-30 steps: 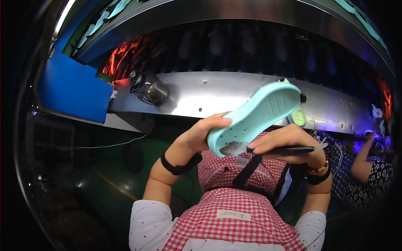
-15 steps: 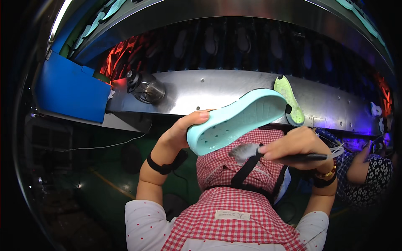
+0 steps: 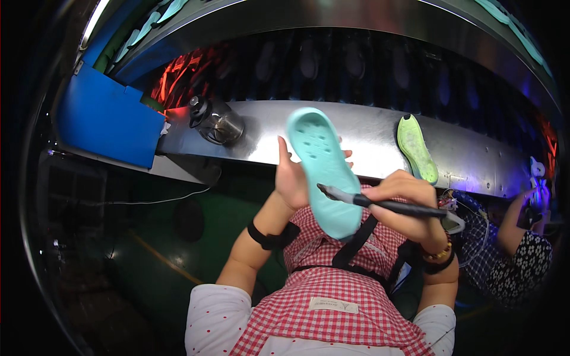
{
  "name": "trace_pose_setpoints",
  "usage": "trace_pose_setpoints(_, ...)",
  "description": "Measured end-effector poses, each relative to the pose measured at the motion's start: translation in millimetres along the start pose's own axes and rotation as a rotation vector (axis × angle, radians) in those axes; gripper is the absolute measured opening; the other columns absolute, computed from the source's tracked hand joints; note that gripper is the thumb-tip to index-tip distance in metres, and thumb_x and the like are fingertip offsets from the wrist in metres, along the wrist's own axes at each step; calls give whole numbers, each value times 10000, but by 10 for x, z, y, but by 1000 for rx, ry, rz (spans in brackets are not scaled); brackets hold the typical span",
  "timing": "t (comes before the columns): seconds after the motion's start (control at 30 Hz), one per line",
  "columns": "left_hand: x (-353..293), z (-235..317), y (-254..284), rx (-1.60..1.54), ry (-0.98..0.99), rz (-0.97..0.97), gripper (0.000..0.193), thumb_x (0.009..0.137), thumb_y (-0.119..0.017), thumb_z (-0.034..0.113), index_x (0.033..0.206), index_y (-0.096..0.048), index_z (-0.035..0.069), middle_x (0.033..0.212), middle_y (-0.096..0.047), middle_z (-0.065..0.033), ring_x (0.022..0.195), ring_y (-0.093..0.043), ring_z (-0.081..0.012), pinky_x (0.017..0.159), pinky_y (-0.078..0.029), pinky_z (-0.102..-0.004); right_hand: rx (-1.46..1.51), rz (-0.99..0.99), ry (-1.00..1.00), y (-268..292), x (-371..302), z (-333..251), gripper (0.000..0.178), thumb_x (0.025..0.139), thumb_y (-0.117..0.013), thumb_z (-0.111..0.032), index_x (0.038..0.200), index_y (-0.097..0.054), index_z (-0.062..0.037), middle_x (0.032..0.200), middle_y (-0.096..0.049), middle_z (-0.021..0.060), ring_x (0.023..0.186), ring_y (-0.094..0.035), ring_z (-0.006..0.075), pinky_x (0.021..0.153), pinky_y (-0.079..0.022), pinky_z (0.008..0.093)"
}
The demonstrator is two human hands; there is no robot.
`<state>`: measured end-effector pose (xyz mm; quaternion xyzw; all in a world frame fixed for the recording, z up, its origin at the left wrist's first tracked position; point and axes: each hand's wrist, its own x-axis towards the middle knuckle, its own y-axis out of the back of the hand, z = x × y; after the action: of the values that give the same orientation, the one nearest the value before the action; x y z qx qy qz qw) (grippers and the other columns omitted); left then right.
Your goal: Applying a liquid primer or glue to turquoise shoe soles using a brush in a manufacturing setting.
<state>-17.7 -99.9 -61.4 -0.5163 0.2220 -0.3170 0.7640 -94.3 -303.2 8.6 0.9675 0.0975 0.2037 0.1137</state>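
Observation:
A turquoise shoe sole [image 3: 323, 155] is held up in front of me, its hollow inner side with several small holes facing me. My left hand [image 3: 292, 183] supports it from behind, the thumb along its left edge and fingertips showing past its right edge. In my right hand [image 3: 409, 202] is a brush [image 3: 392, 205] with a long black handle. Its pale, dark-tipped bristles lie over the middle of the sole; the frame does not show clearly whether they touch. A yellow-green sole [image 3: 417, 149] lies on the metal ledge ahead.
Along the far side runs the metal ledge [image 3: 368, 137], with a dark see-through bottle [image 3: 218, 123] on its left part. A blue box-like panel [image 3: 107, 121] stands at the left. Behind the ledge, shoe shapes hang in a dark opening. Another person's arm [image 3: 512, 216] is at the right.
The turquoise sole has turned from lying slanted to more upright, and my left hand has shifted right, behind it. The brush has moved left over the sole.

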Motion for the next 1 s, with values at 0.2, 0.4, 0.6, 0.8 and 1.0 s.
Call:
trace_pose_setpoints(0.2, -13, -214, -33, -105, -25, 148, 904, 753, -138, 748, 1260, -356, 33, 1174, -478, -204, 1083, -474, -339, 941, -369, -455, 28, 29, -289, -109, -1, 208, 204, 657, -665, -40, 858, -659, -9, 693, -590, 71, 648, -555, 131, 574, -432, 246)
trace_pose_setpoints(0.4, -17, -74, -41, 89, -264, 386, 793, 789, -235, 699, 1165, -450, 35, 1061, -552, -148, 995, -531, -289, 893, -414, -445, -218, -147, 159, -230, -71, 111, 216, 619, -661, -29, 830, -615, -25, 695, -596, 95, 638, -564, 241, 597, -456, 306)
trace_pose_setpoints(0.6, -32, -35, -137, 91, -319, 290, 866, 760, -209, 735, 1188, -421, 12, 1030, -549, -156, 971, -525, -302, 887, -409, -455, -9, -181, 2, 54, 6, -109, 216, 659, -668, -33, 875, -655, -33, 735, -620, 81, 648, -580, 174, 590, -455, 261)
trace_pose_setpoints(0.8, 27, -34, -289, 169, -391, 88, 915, 746, -196, 753, 1230, -372, -3, 1030, -531, -158, 959, -508, -291, 898, -384, -483, 0, -178, 93, -120, 100, -106, 207, 673, -666, -15, 879, -646, -27, 737, -620, 98, 680, -596, 187, 624, -468, 263)
trace_pose_setpoints(1.0, -15, 39, -392, 193, -509, 270, 901, 752, -186, 748, 1236, -380, 13, 1065, -539, -163, 974, -530, -318, 885, -404, -472, -35, -16, 17, 52, 70, 20, 232, 672, -679, -3, 902, -643, -11, 834, -644, 109, 736, -615, 192, 679, -485, 281)
